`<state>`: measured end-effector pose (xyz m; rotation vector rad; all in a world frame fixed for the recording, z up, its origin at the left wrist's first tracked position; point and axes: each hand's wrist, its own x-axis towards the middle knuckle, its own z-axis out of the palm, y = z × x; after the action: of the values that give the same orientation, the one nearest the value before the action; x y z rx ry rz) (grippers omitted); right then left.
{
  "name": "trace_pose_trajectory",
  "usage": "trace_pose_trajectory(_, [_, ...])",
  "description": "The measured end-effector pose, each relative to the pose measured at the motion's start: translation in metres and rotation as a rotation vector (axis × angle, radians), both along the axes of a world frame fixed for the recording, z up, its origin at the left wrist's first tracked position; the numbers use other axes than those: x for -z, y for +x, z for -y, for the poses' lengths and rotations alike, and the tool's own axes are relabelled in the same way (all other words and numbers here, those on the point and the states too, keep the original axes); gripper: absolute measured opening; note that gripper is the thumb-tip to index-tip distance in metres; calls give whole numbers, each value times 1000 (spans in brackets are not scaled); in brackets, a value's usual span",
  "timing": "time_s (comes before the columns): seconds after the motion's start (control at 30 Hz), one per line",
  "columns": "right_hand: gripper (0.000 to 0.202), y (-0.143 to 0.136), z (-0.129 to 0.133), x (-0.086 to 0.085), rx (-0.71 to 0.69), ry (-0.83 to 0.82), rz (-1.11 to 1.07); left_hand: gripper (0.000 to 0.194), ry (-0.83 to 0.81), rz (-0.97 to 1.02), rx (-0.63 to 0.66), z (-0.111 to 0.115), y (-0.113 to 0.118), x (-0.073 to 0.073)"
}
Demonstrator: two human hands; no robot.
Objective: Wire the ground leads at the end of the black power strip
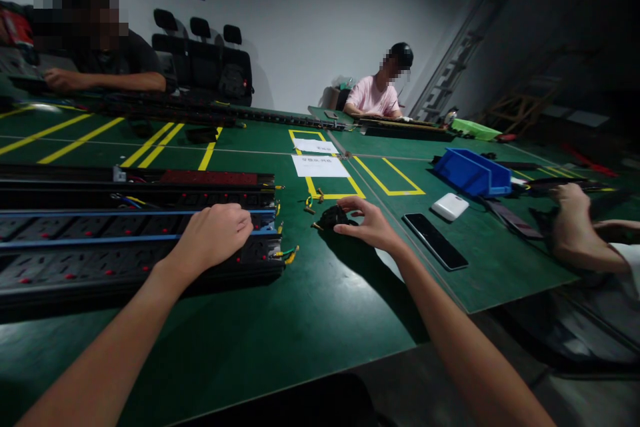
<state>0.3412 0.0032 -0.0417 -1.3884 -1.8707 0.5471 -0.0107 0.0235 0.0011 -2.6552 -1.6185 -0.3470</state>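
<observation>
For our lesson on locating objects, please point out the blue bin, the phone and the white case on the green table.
Blue bin (464, 175): head view, its outer side wall.
Phone (435, 241): head view, middle of its dark screen.
White case (451, 206): head view, its top face.

Scene dimly lit; glare thrown on tabletop between hands, shadow cast beneath right hand, far right underexposed.
</observation>
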Motion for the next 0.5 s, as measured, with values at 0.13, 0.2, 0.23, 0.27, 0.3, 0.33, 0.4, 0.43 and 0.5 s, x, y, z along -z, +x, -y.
trace_pose_trajectory(0.13, [47,0,0,0,-5,3,-3,35,-5,7,-5,0,0,0])
trace_pose_trajectory(0.2, [46,0,0,0,-3,-3,-6,35,-6,11,-12,0,0,0])
trace_pose_trajectory(0.23, [46,0,-1,0,-5,-5,-9,35,-7,10,-13,0,0,0])
trace_pose_trajectory(0.27, [46,1,-1,0,-7,-5,-12,35,-5,8,-12,0,0,0])
trace_pose_trajectory(0.3, [46,1,-1,0,-11,-5,-14,35,-4,7,-10,0,0,0])
trace_pose_trajectory(0.33, [46,1,-1,0,-15,-7,-15,35,-3,5,-7,0,0,0])
trace_pose_trajectory(0.4, [46,1,-1,0,-20,-12,-11,35,-3,-4,-4,0,0,0])
trace_pose_trajectory(0.43, [46,1,-1,0,-23,-13,-9,35,-3,-10,-5,0,0,0])
trace_pose_trajectory(0.5, [46,1,-1,0,-28,-12,-8,36,-5,-26,-10,0,-1,0])
